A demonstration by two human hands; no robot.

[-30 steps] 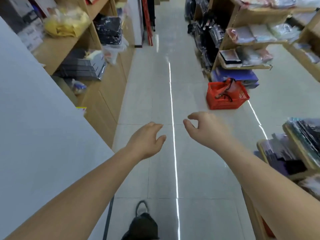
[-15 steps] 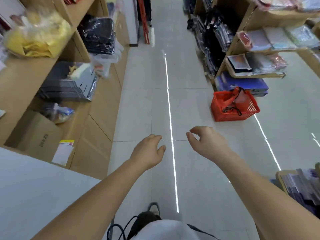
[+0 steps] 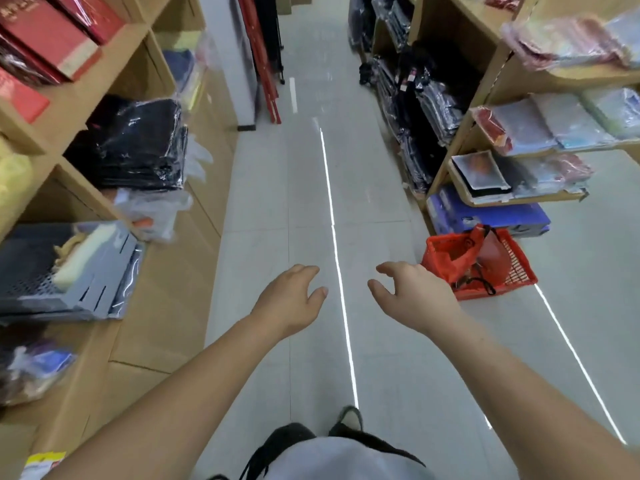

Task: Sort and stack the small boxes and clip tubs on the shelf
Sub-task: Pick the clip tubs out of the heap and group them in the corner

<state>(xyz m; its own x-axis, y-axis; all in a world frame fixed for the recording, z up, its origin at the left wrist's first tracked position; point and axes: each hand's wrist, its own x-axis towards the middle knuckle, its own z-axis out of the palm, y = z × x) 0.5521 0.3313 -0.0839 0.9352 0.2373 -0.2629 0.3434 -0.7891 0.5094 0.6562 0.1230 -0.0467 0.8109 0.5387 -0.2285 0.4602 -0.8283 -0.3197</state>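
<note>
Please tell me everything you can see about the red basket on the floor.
The red basket looks like plastic, with lattice walls. It stands upright on the pale tiled floor, right of the aisle, near blue boxes under a shelf. Inside lie a red plastic bag and black loops, perhaps handles.

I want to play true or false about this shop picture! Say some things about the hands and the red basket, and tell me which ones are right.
1. The left hand and the right hand both hold nothing. True.
2. The red basket sits on a shelf. False: it stands on the floor, on the right side of the aisle.
3. Red boxes lie on the upper left shelf. True.
4. The right hand grips the basket's handle. False: its fingers are loosely curled and hold nothing.
5. The basket is empty. False: a red plastic bag lies in it.
</note>
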